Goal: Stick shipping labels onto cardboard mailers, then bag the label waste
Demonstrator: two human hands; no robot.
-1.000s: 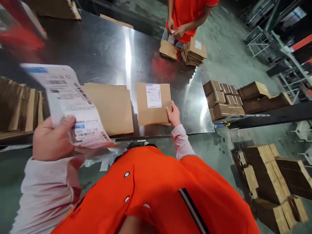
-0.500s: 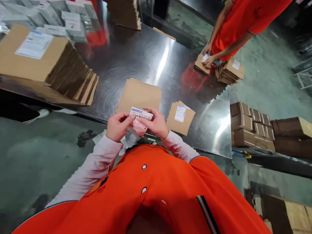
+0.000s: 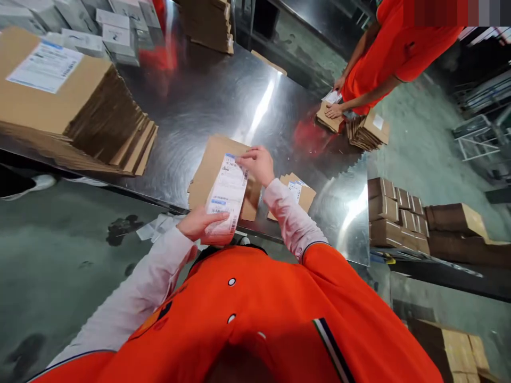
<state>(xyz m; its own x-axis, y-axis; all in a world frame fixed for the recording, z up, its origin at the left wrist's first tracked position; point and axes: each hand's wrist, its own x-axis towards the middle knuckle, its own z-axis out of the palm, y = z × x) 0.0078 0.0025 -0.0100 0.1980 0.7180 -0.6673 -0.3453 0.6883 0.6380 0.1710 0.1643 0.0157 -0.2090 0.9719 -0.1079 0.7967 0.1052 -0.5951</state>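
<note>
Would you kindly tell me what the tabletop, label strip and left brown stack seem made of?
Tabletop: probably smooth metal, given its bright streaks and red reflections.
Label strip: likely smooth paper, thin, white and printed; coating unclear.
Stack: seemingly matte cardboard, given its dull brown layers.

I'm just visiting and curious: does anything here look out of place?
Yes: white paper scraps lie scattered, apparently on the floor, below the metal table's near edge. Beside them is a dark stain; they look like litter.
</note>
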